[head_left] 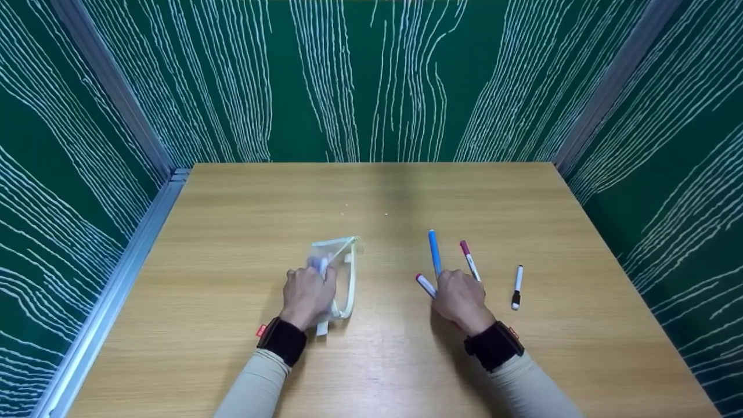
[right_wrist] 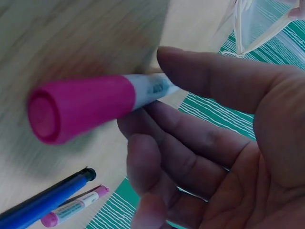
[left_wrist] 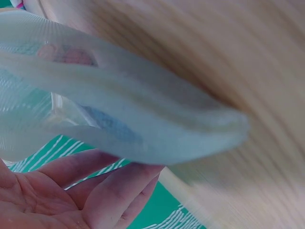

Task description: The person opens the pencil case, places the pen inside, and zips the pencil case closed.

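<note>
My left hand (head_left: 307, 293) holds a translucent pouch (head_left: 350, 278) with pale edging, its fingers at the pouch's left side. In the left wrist view, the curved pouch wall (left_wrist: 143, 112) covers part of the hand (left_wrist: 100, 191), and some fingers lie against its underside. My right hand (head_left: 462, 299) pinches a white marker with a pink cap (head_left: 425, 285). Seen from the right wrist, the pink cap (right_wrist: 81, 107) points away from the hand (right_wrist: 214, 143), with the white barrel between thumb and fingers.
A blue marker (head_left: 434, 251) lies just beyond my right hand, beside a white marker with a magenta cap (head_left: 470, 261). Farther right is a white marker with a black end (head_left: 517, 287). Small white specks (head_left: 386, 214) dot the wooden table (head_left: 261, 197). Green patterned panels (head_left: 400, 81) surround it.
</note>
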A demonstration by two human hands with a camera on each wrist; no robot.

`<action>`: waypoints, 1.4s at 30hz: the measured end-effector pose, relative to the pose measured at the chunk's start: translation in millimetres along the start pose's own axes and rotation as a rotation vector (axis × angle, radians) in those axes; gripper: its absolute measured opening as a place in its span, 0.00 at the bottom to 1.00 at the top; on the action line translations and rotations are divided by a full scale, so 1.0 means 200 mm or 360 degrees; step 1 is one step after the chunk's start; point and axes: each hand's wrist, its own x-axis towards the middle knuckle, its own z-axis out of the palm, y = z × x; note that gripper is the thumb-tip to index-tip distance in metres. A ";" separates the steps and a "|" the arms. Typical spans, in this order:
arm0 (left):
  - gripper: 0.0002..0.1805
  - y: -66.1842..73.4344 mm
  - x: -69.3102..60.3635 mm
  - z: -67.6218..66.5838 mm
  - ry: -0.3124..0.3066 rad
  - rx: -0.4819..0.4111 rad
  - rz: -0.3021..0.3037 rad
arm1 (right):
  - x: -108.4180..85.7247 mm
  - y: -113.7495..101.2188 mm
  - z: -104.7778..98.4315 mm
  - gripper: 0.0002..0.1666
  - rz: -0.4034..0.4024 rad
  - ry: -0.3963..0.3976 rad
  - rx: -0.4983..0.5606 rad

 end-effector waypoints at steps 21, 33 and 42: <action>0.31 0.00 0.00 0.00 -0.0003 -0.0019 0.0002 | -0.01 -0.07 -0.01 0.25 -0.0055 0.0100 0.0293; 0.32 -0.01 0.00 0.00 -0.0038 -0.0017 -0.0012 | 0.00 -0.12 0.00 0.10 -0.0025 0.0004 0.0593; 0.31 0.00 0.00 -0.01 -0.0057 -0.0018 -0.0028 | 0.02 -0.17 0.01 0.04 -0.0003 -0.0011 0.0827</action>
